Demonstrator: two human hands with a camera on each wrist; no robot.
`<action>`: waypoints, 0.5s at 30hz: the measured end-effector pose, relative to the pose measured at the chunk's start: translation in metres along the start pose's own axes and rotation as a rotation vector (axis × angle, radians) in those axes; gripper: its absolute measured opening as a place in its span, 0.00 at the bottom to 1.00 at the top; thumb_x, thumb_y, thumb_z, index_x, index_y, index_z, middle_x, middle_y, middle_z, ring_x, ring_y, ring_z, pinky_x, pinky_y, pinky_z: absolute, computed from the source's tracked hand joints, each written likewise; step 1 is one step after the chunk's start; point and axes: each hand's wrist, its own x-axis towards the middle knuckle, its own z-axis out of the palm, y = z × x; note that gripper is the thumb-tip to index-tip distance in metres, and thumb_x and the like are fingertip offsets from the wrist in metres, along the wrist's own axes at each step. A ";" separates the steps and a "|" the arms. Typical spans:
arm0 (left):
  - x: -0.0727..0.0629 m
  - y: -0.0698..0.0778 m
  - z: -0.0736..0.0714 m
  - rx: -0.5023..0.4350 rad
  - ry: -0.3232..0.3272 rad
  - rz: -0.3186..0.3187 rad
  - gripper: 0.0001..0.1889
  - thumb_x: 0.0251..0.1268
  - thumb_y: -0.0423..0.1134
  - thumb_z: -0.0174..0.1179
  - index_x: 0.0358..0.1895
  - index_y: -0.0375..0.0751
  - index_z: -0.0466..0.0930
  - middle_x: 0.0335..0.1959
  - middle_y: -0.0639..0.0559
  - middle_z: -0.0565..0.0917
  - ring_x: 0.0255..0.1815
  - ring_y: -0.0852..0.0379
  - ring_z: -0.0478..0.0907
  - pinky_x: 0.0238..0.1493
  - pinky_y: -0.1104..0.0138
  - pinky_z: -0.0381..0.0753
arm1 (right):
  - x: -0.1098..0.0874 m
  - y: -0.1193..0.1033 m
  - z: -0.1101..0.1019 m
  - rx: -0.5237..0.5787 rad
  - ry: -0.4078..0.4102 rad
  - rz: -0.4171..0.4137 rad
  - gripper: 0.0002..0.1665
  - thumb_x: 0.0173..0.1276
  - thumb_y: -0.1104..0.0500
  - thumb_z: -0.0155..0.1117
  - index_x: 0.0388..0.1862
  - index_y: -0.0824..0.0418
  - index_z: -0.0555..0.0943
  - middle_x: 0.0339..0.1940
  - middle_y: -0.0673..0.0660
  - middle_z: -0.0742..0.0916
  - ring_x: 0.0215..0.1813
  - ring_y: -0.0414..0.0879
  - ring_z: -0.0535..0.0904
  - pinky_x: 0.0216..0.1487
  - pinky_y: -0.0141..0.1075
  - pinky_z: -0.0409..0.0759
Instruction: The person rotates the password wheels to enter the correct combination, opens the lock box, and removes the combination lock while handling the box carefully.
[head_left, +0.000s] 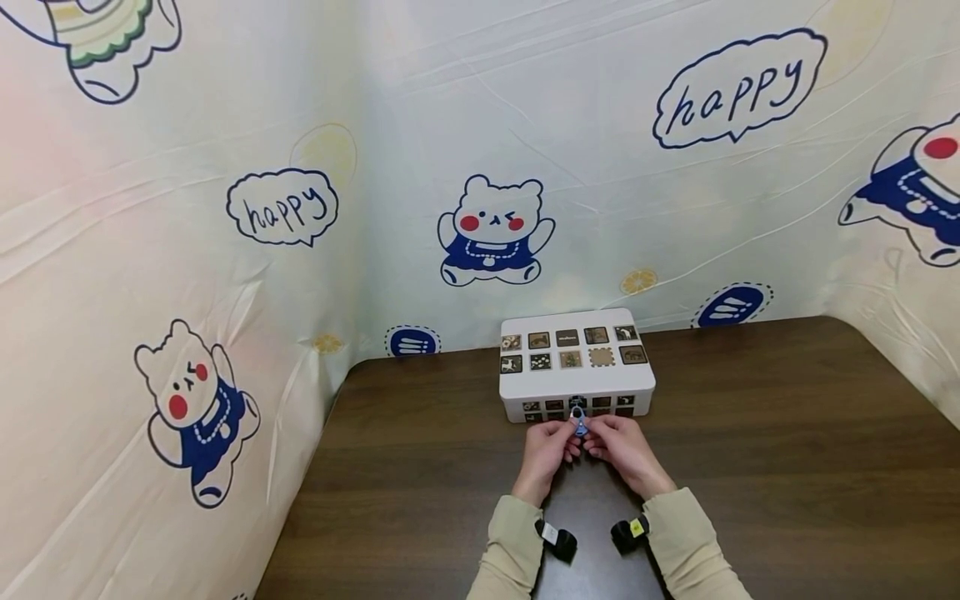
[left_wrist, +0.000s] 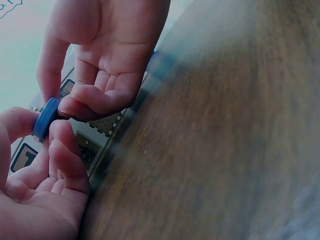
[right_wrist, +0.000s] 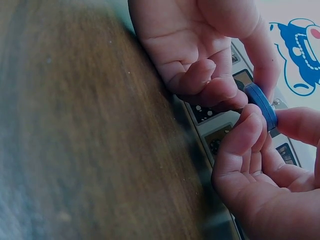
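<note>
A small blue padlock (head_left: 580, 427) is at the front face of a white tin box (head_left: 562, 379) printed with small square pictures. My left hand (head_left: 549, 450) pinches the padlock's left side between thumb and finger. From the other side, my right hand (head_left: 621, 446) pinches it as well. In the left wrist view, the blue padlock body (left_wrist: 46, 118) shows edge-on between both hands' fingertips. The right wrist view also shows the padlock (right_wrist: 261, 106) edge-on, with the other fingers of both hands curled beneath it. Its shackle is partly hidden by fingers there.
The box stands near the back edge of a dark brown wooden table (head_left: 420, 467). Behind and to the left hangs a pale printed cloth (head_left: 600, 208) with bears and lettering. Black wrist straps with small devices (head_left: 558, 540) sit below both hands.
</note>
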 end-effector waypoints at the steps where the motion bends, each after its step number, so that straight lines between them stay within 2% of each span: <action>1: 0.000 0.000 0.000 -0.001 -0.001 -0.001 0.14 0.63 0.41 0.62 0.31 0.29 0.83 0.18 0.56 0.79 0.16 0.65 0.75 0.19 0.75 0.72 | 0.000 0.000 0.000 0.000 0.000 0.000 0.15 0.73 0.61 0.53 0.46 0.74 0.77 0.26 0.50 0.82 0.29 0.37 0.78 0.32 0.27 0.80; 15: 0.002 -0.002 -0.001 0.000 -0.003 -0.009 0.14 0.62 0.41 0.63 0.32 0.29 0.83 0.18 0.56 0.79 0.16 0.65 0.74 0.19 0.75 0.71 | -0.001 0.001 0.001 -0.008 -0.003 -0.007 0.16 0.73 0.61 0.53 0.48 0.76 0.76 0.26 0.50 0.81 0.29 0.37 0.78 0.31 0.27 0.79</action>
